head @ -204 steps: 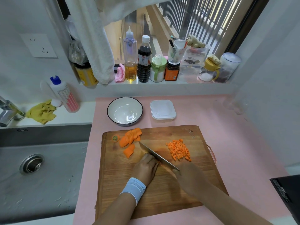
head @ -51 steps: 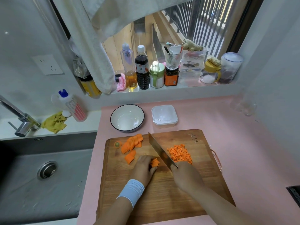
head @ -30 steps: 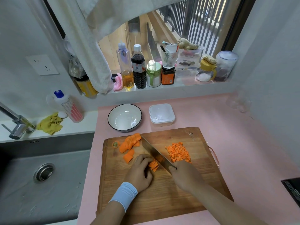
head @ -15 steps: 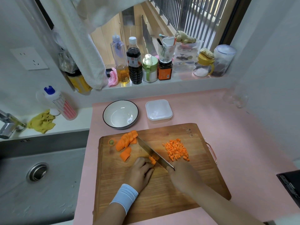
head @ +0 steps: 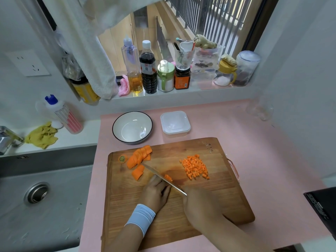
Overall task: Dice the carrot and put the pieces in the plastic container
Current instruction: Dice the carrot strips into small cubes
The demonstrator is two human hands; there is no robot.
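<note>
A white bowl [head: 132,127] sits on the pink counter [head: 263,151]. Bottles [head: 148,70] line the sill [head: 181,92]. A yellow cloth [head: 41,136] lies near the sink [head: 45,206].

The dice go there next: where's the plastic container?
In the head view, the container sits on the pink counter just beyond the board's far edge, right of the bowl.

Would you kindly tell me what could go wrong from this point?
The knife lies close against the left hand, whose curled fingers steady the carrot strip; a slip could nick them. The diced pile sits loose on the board, apart from the container, so pieces may scatter when moved.
</note>
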